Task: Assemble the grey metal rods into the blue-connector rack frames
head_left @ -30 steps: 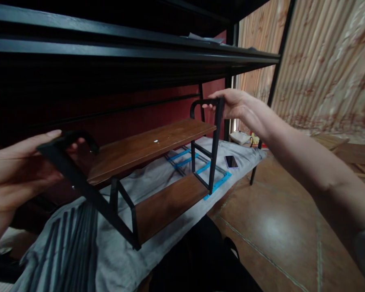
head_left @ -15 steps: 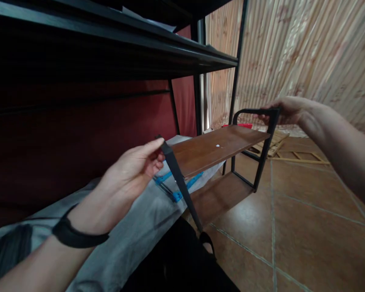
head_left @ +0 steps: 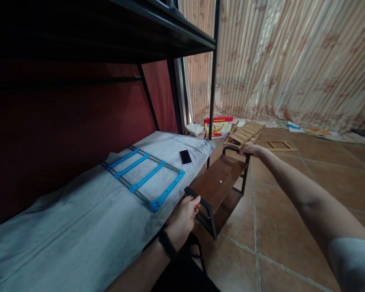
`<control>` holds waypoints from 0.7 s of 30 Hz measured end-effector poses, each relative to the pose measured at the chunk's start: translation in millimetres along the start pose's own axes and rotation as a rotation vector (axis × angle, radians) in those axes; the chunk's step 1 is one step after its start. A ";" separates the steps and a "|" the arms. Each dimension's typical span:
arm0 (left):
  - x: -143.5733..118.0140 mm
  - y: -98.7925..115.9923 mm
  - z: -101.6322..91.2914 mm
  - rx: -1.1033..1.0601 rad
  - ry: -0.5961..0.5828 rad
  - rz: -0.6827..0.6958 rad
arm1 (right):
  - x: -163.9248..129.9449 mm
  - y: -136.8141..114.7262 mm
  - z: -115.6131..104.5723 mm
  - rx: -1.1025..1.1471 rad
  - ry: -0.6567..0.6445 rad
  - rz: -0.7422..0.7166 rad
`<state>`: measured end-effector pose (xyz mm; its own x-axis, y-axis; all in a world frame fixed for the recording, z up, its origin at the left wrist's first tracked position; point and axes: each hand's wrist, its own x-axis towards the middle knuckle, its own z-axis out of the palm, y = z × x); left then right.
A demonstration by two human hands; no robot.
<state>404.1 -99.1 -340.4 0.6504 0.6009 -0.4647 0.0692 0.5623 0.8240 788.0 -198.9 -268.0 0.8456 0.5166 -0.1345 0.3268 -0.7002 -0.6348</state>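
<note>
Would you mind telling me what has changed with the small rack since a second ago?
The two-tier rack has moved off the bed and down to the tiled floor beside it. The left hand and right hand still grip its end frames. The blue frame and phone stayed on the bed.

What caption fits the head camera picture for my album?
Both hands, left hand and right hand, grip the end frames of a small two-tier shelf on the tiled floor beside a grey-covered bed.
</note>
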 end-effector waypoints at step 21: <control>104.2 -119.5 -14.8 0.014 0.288 -0.140 | 123.5 63.0 149.0 -0.246 -0.259 0.088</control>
<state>452.4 -95.2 -492.1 0.3928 0.6553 -0.6452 0.1545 0.6446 0.7488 850.1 -105.8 -437.9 0.7500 0.5351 -0.3887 0.3761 -0.8285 -0.4149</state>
